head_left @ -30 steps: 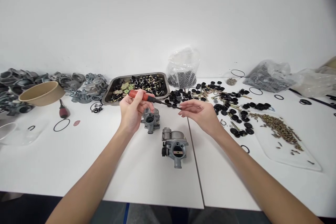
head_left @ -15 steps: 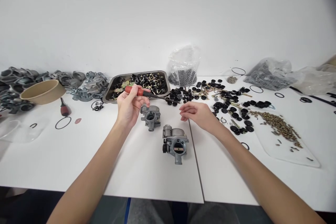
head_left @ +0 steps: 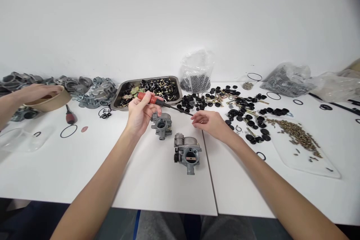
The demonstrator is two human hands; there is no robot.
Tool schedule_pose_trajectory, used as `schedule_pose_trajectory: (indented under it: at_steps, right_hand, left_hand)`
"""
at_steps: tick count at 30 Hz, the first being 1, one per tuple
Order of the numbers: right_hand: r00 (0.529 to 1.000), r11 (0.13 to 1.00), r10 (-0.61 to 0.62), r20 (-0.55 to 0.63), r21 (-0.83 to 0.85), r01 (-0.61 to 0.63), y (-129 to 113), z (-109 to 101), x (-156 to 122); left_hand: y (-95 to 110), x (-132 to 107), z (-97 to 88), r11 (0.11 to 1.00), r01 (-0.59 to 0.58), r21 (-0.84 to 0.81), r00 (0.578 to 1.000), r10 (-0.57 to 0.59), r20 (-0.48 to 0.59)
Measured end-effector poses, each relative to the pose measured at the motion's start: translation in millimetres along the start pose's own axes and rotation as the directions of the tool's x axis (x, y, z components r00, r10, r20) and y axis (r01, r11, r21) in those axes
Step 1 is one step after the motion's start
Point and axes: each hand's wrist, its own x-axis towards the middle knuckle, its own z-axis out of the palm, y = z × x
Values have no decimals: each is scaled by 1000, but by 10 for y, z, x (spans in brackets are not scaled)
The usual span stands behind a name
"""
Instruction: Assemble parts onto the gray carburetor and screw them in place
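My left hand point(head_left: 140, 116) is closed around the red handle of a screwdriver point(head_left: 177, 108), whose dark shaft points right and slightly down. At its tip, the thumb and fingers of my right hand point(head_left: 209, 123) are pinched together. Whatever lies between those fingertips is too small to make out. Below the hands, a grey metal carburetor point(head_left: 190, 141) stands on the white table point(head_left: 157, 180), its round bore facing me. A second carburetor point(head_left: 161, 124) stands behind it to the left, just under my left hand.
Behind is a metal tray point(head_left: 113, 102) of small parts, beside a plastic bag point(head_left: 198, 65). Black caps point(head_left: 251, 120) and brass screws point(head_left: 300, 135) spread rightward. At left, another person's hand point(head_left: 42, 90) reaches into a tan bowl point(head_left: 53, 102), near carburetor bodies point(head_left: 101, 90).
The screwdriver and my left hand have shifted slightly right, bringing the tip to my right fingertips. Another person's hand has come in from the left, into the tan bowl.
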Motion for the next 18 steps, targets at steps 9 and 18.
schedule_pose_trajectory:
  at_steps: [9, 18]
  right_hand:
    - [1000, 992, 23, 7, 124, -23, -25, 7, -16]
    - [997, 984, 72, 14, 163, -73, -25, 15, -1]
  left_hand:
    - [2, -3, 5, 1000, 6, 6, 1000, -6, 1]
    - [-11, -3, 30, 999, 1, 54, 999, 1, -50]
